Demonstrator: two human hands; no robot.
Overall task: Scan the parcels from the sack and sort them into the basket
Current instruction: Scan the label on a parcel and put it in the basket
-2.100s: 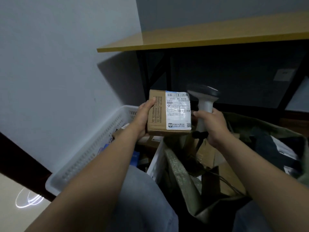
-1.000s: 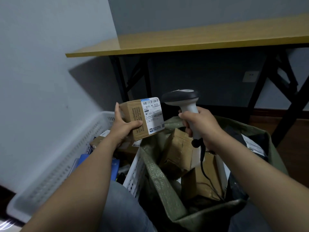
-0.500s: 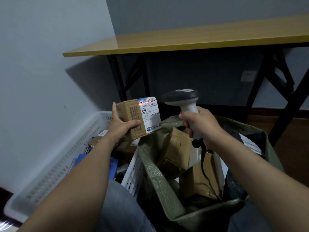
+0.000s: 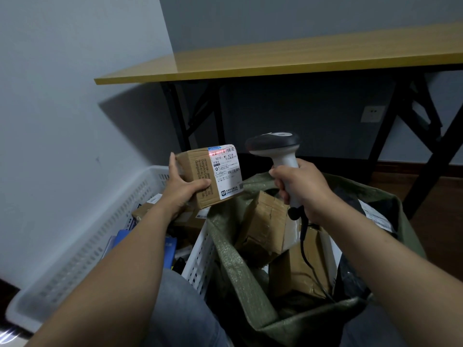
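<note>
Left hand [image 4: 184, 189] grasps a small cardboard parcel [image 4: 198, 181] above the edge of the white basket [image 4: 82, 251], label [image 4: 226, 171] turned toward the barcode scanner [image 4: 275, 146] that the right hand [image 4: 305, 189] clenches by its handle over the green sack [image 4: 233, 284]. A second ago the label was plain; now a red scan line [image 4: 220, 153] crosses its top barcode (the reading is probably happening), so this parcel should soon go into the basket.

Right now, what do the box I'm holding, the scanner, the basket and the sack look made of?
Box: brown cardboard, matte, with creased edges; its label looks like slightly glossy paper.
Scanner: hard plastic, with a smooth white handle and a dark head.
Basket: white moulded plastic with slotted walls.
Sack: green woven fabric, probably a plastic weave, judging by its speckled sheen and stiff folds.
</note>
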